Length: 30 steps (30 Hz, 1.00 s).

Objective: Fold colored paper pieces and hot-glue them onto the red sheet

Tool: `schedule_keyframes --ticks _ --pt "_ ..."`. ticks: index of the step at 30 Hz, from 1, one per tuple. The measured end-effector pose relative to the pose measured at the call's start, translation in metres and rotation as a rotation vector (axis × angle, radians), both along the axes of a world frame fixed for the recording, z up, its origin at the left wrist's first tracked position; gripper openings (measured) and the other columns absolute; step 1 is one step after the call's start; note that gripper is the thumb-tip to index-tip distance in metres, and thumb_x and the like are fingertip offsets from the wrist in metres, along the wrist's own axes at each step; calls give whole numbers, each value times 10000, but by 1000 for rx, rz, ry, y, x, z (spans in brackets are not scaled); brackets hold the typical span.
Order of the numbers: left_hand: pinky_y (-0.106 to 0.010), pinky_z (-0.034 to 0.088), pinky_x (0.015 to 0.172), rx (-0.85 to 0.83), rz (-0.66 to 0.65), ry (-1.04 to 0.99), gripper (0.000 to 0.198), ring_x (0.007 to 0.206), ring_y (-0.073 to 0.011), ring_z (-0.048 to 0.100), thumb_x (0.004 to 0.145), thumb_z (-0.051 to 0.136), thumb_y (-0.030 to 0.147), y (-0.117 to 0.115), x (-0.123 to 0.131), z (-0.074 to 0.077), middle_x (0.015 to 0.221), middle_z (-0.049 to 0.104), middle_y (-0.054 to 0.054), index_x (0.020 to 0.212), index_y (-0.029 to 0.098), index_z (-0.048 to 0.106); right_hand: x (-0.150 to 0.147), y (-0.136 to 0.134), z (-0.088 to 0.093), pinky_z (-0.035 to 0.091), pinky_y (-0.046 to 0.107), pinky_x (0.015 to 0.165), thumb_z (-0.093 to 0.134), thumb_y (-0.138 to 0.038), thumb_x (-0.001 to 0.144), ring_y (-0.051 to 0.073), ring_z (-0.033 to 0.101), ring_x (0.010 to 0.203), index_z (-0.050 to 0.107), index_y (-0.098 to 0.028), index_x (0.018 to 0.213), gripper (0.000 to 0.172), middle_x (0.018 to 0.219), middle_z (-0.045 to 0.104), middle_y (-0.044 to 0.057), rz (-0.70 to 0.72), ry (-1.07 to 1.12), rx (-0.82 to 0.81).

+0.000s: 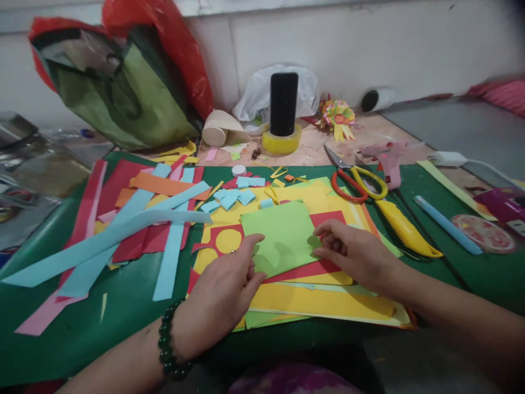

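A light green paper square (283, 232) lies on a pile of red and yellow paper sheets. My left hand (223, 287) is at its left edge, with index finger and thumb spread apart over the corner. A dark bead bracelet (167, 339) circles that wrist. At the right edge of the square is my right hand (353, 249), its thumb and index fingertip apart and the other fingers curled. Whether the fingertips press on the paper is hard to see. A red sheet with yellow circles (228, 241) shows beside my left hand. Below the square runs a yellow paper strip (320, 300).
Blue paper strips (118, 235) cover red sheets on the left. Scissors (348, 178), a yellow cutter (408, 230) and a pink glue gun (389, 161) lie right. At the back, a phone (284, 104) stands in a tape roll (281, 143), near a green bag (135, 104).
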<state>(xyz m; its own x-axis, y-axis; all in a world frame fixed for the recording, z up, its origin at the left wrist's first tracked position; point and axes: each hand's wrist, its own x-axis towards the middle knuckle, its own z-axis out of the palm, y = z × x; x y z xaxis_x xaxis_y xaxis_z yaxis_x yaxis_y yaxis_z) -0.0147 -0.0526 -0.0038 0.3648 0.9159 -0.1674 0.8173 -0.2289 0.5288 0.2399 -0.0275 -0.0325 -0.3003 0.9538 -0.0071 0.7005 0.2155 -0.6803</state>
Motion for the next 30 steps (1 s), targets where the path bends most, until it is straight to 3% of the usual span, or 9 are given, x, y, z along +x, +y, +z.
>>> schedule_keyframes --ticks 6,12,20,30 --pt "-233 403 537 113 -30 5 473 615 -157 585 866 517 181 -4 -1 -4 681 573 47 1321 201 390 -1 -1 1 414 229 507 633 -236 801 116 524 520 550 -229 919 144 615 573 -47 1 -17 25" --pt "-274 476 585 300 -70 47 394 687 -186 632 873 501 195 -7 -7 -11 803 636 -15 1264 201 445 -4 -1 5 418 219 516 645 -186 801 104 512 512 560 -219 934 161 614 569 -58 10 -44 31" --pt "-324 537 672 317 -100 33 363 800 -222 667 893 468 227 -5 -9 -12 898 677 -71 1251 174 494 -4 -2 4 432 214 524 665 -157 794 101 525 524 571 -210 956 195 636 581 -55 -6 -47 47" --pt "-273 478 608 170 -77 19 381 688 -184 636 898 415 172 -1 -5 -6 711 614 6 1277 172 457 -2 -1 3 436 221 525 634 -189 823 110 539 532 571 -212 949 143 657 609 -39 -1 -38 40"
